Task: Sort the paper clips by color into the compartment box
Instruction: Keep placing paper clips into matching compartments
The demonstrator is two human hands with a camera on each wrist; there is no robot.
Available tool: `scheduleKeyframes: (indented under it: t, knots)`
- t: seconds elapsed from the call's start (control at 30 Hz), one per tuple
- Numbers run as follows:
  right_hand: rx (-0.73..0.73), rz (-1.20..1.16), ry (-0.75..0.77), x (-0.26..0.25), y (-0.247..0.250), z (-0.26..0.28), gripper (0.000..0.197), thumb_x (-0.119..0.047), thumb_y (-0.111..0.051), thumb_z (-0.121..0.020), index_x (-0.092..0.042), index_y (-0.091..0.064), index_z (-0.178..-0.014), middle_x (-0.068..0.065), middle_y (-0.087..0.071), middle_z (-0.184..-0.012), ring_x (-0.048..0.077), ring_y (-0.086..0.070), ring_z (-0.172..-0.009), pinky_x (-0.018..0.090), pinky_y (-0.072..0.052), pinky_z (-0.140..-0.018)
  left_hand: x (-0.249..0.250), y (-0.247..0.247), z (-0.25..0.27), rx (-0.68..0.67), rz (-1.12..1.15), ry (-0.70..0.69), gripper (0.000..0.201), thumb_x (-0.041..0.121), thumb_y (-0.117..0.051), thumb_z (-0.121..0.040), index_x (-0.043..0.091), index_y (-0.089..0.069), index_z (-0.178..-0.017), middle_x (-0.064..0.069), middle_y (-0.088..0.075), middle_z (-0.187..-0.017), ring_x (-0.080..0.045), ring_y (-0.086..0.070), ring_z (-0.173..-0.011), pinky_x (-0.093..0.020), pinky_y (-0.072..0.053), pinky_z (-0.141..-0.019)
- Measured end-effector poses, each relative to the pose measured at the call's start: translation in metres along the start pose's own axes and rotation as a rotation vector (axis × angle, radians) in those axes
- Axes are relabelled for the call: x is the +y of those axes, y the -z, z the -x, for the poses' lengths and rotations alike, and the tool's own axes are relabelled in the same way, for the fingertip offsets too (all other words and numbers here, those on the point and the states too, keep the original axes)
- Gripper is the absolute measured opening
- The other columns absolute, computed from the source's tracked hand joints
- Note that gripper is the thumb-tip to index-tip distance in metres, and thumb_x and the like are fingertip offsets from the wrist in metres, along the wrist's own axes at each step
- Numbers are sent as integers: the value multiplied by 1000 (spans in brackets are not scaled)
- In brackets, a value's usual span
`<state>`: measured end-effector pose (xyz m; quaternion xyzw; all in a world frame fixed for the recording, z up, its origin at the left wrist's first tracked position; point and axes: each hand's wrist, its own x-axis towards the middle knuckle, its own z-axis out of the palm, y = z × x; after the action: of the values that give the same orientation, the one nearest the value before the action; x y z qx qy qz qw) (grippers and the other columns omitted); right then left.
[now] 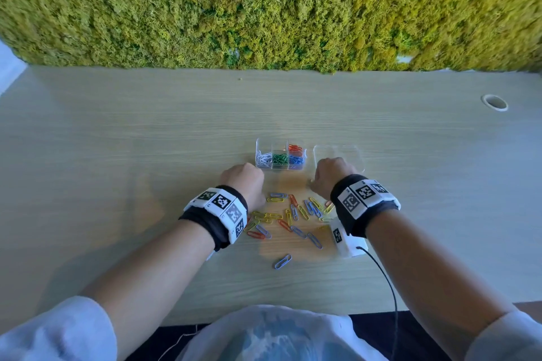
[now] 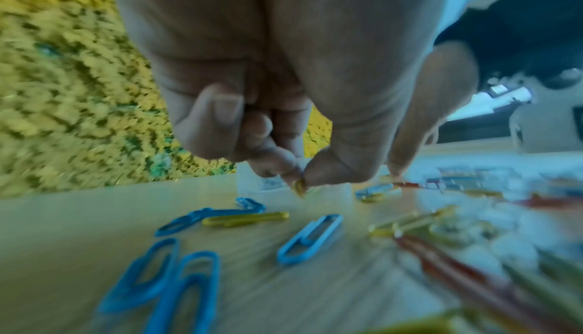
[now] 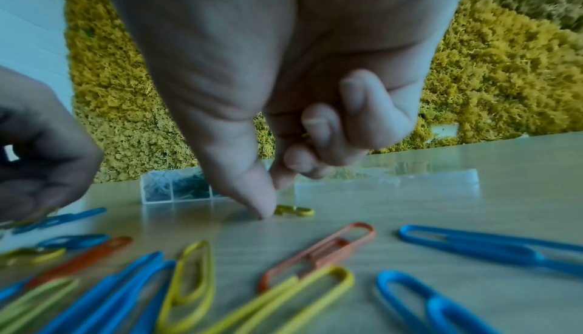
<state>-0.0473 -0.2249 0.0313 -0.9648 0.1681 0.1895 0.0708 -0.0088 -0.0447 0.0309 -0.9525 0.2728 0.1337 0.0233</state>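
Note:
The clear compartment box [image 1: 280,157] holds white, green, red and blue clips in separate cells. Loose blue, yellow and red paper clips [image 1: 293,217] lie scattered on the table in front of it. My left hand [image 1: 245,182] hovers at the pile's left edge and pinches a yellow clip [image 2: 299,186] between thumb and fingertip. My right hand [image 1: 331,174] is at the pile's right edge. Its thumb tip [image 3: 263,211] touches the table beside a lying yellow clip [image 3: 295,211]. Its other fingers are curled, and a bit of yellow [image 3: 304,135] shows inside them.
The box's clear lid [image 1: 337,155] lies right of the box, partly under my right hand. A moss wall [image 1: 264,9] borders the table's far edge. A cable hole [image 1: 495,102] sits far right. A wire [image 1: 387,281] trails from my right wrist.

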Motion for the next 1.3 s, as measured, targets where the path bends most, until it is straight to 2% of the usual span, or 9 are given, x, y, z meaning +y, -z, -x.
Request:
scheduleKeyframes:
  t: [0.07,0.3,0.5,0.63,0.77,0.9,1.07,1.2,1.3]
  knots:
    - [12,8,10,1,2,0,28,-34,-58,-89,-8,-62,-99,6,-63,-94,20,-63,-80,27,-53,-65,-6,2,1,24,190,24,11,23,-60,-80,14,-58,-74,-1,-59,-84,-19,-57,-73,-29,-48,-65]
    - [-61,-22,-23,-3,3,-3,24,-31,-55,-85,-11,-55,-72,1,-54,-68,14,-51,-55,20,-37,-44,-32,4,7,-41,1442,291,15,-3,-57,-83,8,-58,-73,-5,-66,-61,-13,-61,-49,-21,-48,-42]
    - [-108,-157,4,0,5,-1,21,-34,-59,-81,-13,-58,-74,-3,-54,-67,13,-51,-54,20,-43,-49,-52,1,12,-4,1693,302,25,-11,-42,-91,6,-59,-82,-5,-58,-56,-10,-59,-42,-18,-52,-43]
    - [-140,-776,41,3,5,4,10,-8,-58,-84,-14,-60,-76,-4,-53,-56,12,-45,-51,19,-40,-47,-60,-1,10,3,1839,394,26,-7,-29,-86,10,-42,-70,-7,-42,-65,-13,-54,-39,-20,-48,-39]
    - [-308,-1579,-80,2,2,10,21,3,-41,-91,-6,-60,-91,7,-51,-63,13,-49,-45,17,-41,-39,-64,0,8,11,1221,314,8,19,-57,-72,16,-49,-72,0,-43,-59,-15,-42,-46,-20,-35,-42]
    - [-409,-1666,-90,-7,1,17,21,-5,-40,-93,-10,-57,-80,2,-49,-62,12,-51,-46,15,-40,-39,-62,0,8,-27,472,57,9,24,-68,-76,28,-63,-83,1,-61,-78,-21,-59,-71,-31,-48,-65]
    - [-287,-789,180,-31,-3,23,9,-13,-59,-89,-16,-67,-84,-5,-48,-62,8,-43,-52,15,-36,-45,-55,-5,5,-36,251,-5,13,27,-63,-78,32,-69,-88,8,-64,-107,-16,-60,-97,-28,-50,-80]
    - [-90,-266,296,-50,-2,25,18,-22,-58,-88,-18,-72,-98,-13,-54,-70,8,-53,-67,16,-38,-51,-53,-1,6,-57,208,21,7,27,-61,-76,33,-64,-79,10,-58,-91,-18,-60,-94,-24,-43,-73]
    - [-31,83,349,-62,-6,23,28,-28,-48,-94,-13,-66,-110,0,-66,-104,17,-62,-93,24,-52,-74,-54,-2,5,-58,223,22,9,27,-62,-75,31,-67,-82,10,-54,-87,-18,-61,-93,-25,-47,-76]
